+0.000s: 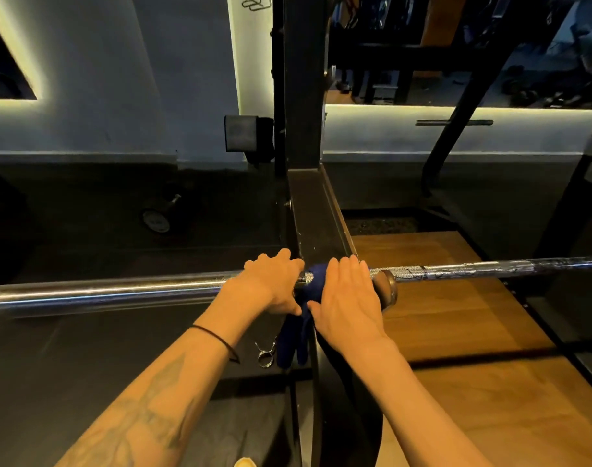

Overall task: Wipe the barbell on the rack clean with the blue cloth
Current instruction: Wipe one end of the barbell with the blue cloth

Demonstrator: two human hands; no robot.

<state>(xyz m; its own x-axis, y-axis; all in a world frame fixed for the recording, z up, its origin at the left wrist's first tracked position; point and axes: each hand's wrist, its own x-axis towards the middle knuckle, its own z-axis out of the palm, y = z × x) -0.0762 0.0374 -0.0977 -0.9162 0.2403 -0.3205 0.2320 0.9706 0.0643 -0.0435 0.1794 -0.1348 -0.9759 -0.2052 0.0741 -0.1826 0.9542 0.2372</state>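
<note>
The left hand (pixel 271 284) curls over the bar (pixel 119 293), fingers on the far side and thumb on the near side, gripping the sleeve just left of the cloth (pixel 313 281). The right hand (pixel 348 298) lies over the cloth with fingers fairly straight and close together, pressing it onto the bar; whether the thumb hooks underneath is not clear, so it reads as a flat press, not a pinch. The cloth is draped over the bar between the two hands, its loose end hanging down below the bar. It sits on the inner end of the sleeve, just left of the collar (pixel 387 291).

The bar runs across the view, resting on the rack (pixel 308 129), with the smooth sleeve to the left and the knurled shaft (pixel 490 269) to the right. A spring clip (pixel 266 353) lies on the dark floor below.

As for progress, the wiping looks to be under way at the sleeve-collar junction. No dirt or streaks can be made out on the metal, so which stretches are already clean cannot be told. To judge by where the cloth sits, the long sleeve and the whole shaft may yet need a pass.
</note>
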